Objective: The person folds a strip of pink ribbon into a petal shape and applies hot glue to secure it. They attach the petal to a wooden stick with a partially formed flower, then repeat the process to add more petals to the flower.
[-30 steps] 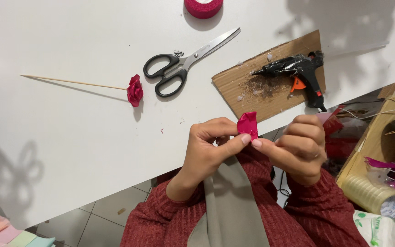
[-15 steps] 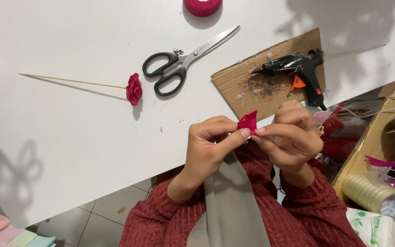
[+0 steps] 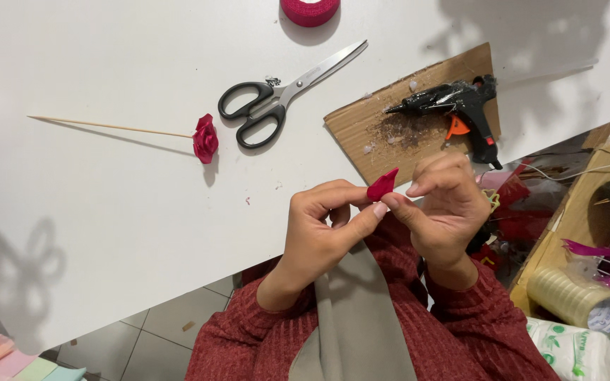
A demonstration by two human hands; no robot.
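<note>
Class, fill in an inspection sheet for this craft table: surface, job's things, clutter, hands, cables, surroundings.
Surface: white table, small crumbs near its edge.
Job's things: red ribbon piece pinched between both hands; finished red rose on a skewer.
Clutter: black-handled scissors, black glue gun on a cardboard sheet, red ribbon roll.
Hands: left hand and right hand, each with a fingertip grip on the ribbon.
Cables: thin wires at right.
Surroundings: clear tape roll, tiled floor.
</note>
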